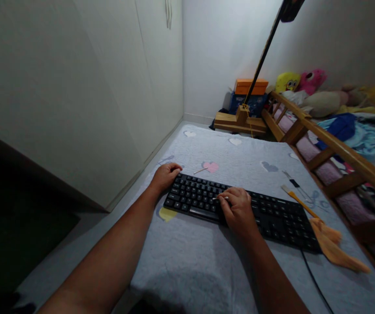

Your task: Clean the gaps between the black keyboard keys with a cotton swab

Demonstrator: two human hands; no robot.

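A black keyboard (203,212) lies slantwise on a pale patterned cloth. My left hand (166,176) is closed on its far left corner, fingers curled at the edge. My right hand (238,207) rests over the middle keys, pinching a thin white cotton swab (216,199) whose tip points left onto the keys. The keys beneath that hand are hidden. Beyond the keyboard a second cotton swab (201,170) lies by a pink heart print.
Right of the keyboard lie a yellow-handled brush (300,203), a small black-and-clear tool (294,183) and an orange cloth (332,248). The keyboard's cable (314,279) runs toward me. A wooden bed rail (331,135) borders the right, a white cabinet (109,87) the left.
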